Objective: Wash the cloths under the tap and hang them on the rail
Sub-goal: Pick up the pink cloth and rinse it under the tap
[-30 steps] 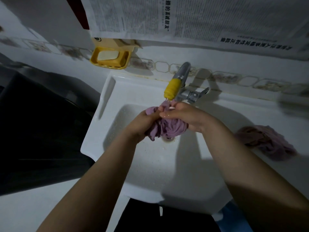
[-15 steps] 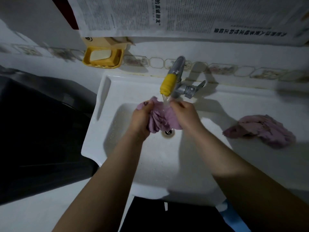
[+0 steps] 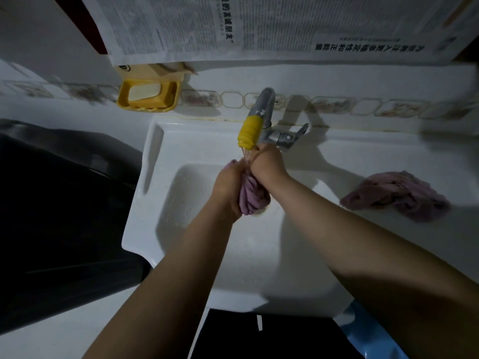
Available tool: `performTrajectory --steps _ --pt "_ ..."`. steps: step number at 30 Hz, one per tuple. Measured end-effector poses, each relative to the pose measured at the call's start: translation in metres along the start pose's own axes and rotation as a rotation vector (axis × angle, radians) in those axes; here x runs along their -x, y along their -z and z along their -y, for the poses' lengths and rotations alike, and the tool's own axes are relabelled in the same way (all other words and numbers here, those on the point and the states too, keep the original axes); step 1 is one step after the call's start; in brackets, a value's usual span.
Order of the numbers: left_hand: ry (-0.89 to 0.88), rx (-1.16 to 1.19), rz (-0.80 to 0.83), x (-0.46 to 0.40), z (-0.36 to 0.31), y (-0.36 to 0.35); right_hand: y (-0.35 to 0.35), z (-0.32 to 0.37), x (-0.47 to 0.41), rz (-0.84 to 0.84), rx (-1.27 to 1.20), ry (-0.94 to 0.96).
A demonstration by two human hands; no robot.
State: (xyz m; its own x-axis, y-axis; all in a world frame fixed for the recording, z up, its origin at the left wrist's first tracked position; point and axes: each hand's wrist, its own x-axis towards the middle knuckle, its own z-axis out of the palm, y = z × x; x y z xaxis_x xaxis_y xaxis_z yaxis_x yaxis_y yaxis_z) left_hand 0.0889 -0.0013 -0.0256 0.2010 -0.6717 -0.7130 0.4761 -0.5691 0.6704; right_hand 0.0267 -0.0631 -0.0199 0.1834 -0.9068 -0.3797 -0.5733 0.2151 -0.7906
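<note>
A bunched purple cloth hangs over the basin of the white sink, right under the tap with its yellow nozzle. My left hand grips the cloth from the left and my right hand grips its top from the right, close beneath the nozzle. Water runs onto my fingers. A second purple cloth lies crumpled on the sink's right ledge. No rail is in view.
A yellow soap dish with a bar of soap hangs on the tiled wall at left. Newspaper covers the wall above. A dark object stands left of the sink.
Both hands have squeezed closer together on the cloth, which now hangs as a narrower bundle; my right hand has risen toward the nozzle.
</note>
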Motion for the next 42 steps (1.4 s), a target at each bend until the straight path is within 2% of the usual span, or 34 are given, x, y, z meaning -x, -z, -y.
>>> performTrajectory --steps 2,4,7,9,11,16,18,21,24,27,31,32,34,36,38,40,42 --pt "-0.037 0.045 0.088 0.002 -0.001 0.004 0.002 -0.005 -0.015 0.054 -0.182 -0.162" --pt "-0.086 0.071 0.166 0.002 -0.004 0.019 0.004 -0.017 -0.021 0.206 -0.453 -0.281" --pt "-0.144 -0.006 0.243 0.001 0.000 0.045 0.016 -0.028 -0.016 0.422 -0.660 -0.286" --pt "-0.091 0.029 0.232 0.002 0.006 0.053 0.018 -0.029 -0.010 0.444 -0.749 -0.246" --pt "-0.052 0.097 0.216 0.002 0.011 0.050 0.013 -0.025 -0.002 0.371 -0.667 -0.137" --pt "0.012 0.168 -0.005 -0.006 0.008 0.022 -0.012 -0.010 0.039 0.085 0.145 0.251" --pt "-0.002 0.168 -0.051 0.000 0.006 0.006 -0.005 -0.002 0.033 0.032 0.267 0.220" --pt "-0.028 0.205 -0.123 0.005 0.000 -0.008 0.008 0.002 0.007 -0.008 0.193 0.034" --pt "-0.064 0.177 -0.119 -0.005 -0.010 0.002 -0.008 -0.002 0.019 -0.021 0.173 0.076" --pt "-0.004 0.141 -0.056 -0.008 -0.005 0.006 -0.010 -0.013 0.020 -0.055 0.215 0.090" --pt "0.056 0.123 0.143 0.008 -0.002 0.014 0.012 -0.039 -0.020 0.160 0.301 -0.049" --pt "0.062 0.107 0.186 0.011 -0.005 0.020 0.015 -0.043 -0.023 0.176 0.199 -0.031" --pt "0.076 0.140 0.230 0.010 -0.010 0.032 0.016 -0.039 -0.016 0.227 -0.251 0.020" --pt "0.104 0.194 0.240 0.005 -0.015 0.039 0.007 -0.035 -0.005 0.422 -0.534 -0.018" --pt "0.139 0.172 0.289 0.004 -0.025 0.040 -0.004 -0.038 0.001 0.530 -0.416 -0.015" --pt "0.164 0.074 0.356 0.005 -0.035 0.042 -0.010 -0.049 0.007 0.548 -0.282 0.096" --pt "0.198 -0.035 0.421 0.007 -0.044 0.041 -0.013 -0.057 0.009 0.541 -0.274 0.159"
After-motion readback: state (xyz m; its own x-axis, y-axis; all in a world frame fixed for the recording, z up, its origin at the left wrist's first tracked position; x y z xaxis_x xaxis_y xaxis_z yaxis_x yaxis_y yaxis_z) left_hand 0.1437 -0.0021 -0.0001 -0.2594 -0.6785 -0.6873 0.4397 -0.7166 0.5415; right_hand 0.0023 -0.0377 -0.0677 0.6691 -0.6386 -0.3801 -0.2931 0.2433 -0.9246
